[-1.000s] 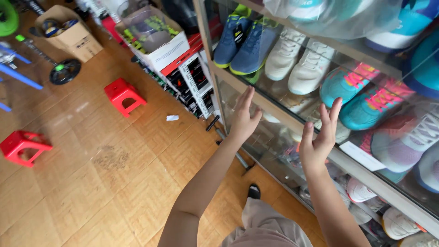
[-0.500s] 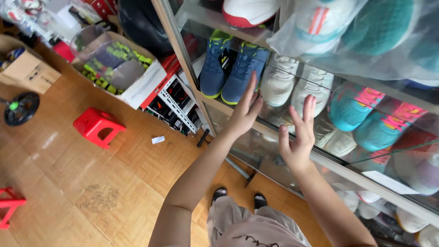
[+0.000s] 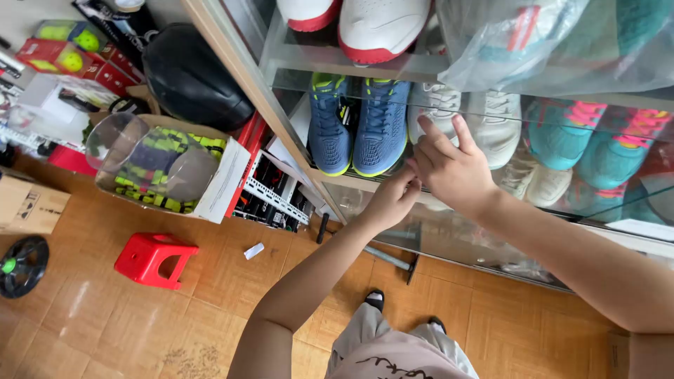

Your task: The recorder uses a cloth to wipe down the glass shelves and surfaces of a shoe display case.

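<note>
I stand at a glass-fronted shoe cabinet (image 3: 261, 91). My left hand (image 3: 390, 202) reaches up with its fingers bunched together, fingertips at the glass just below a pair of blue shoes (image 3: 358, 126). Touching it, my right hand (image 3: 453, 172) rests on the pane with two fingers raised, in front of a pair of white shoes (image 3: 491, 126). Neither hand holds a loose object. Teal and pink shoes (image 3: 586, 144) sit further right on the same shelf.
White and red shoes (image 3: 379, 28) and a plastic bag (image 3: 519, 42) fill the upper shelf. On the wooden floor are a red stool (image 3: 151, 260), a paper scrap (image 3: 254, 250), a metal rod (image 3: 390, 258), a black wheel (image 3: 21, 267) and boxes of goods (image 3: 210, 182).
Both hands were spread flat and apart on the glass; now they have come together, the left hand's fingers bunched. My view has tilted up and nearer the cabinet.
</note>
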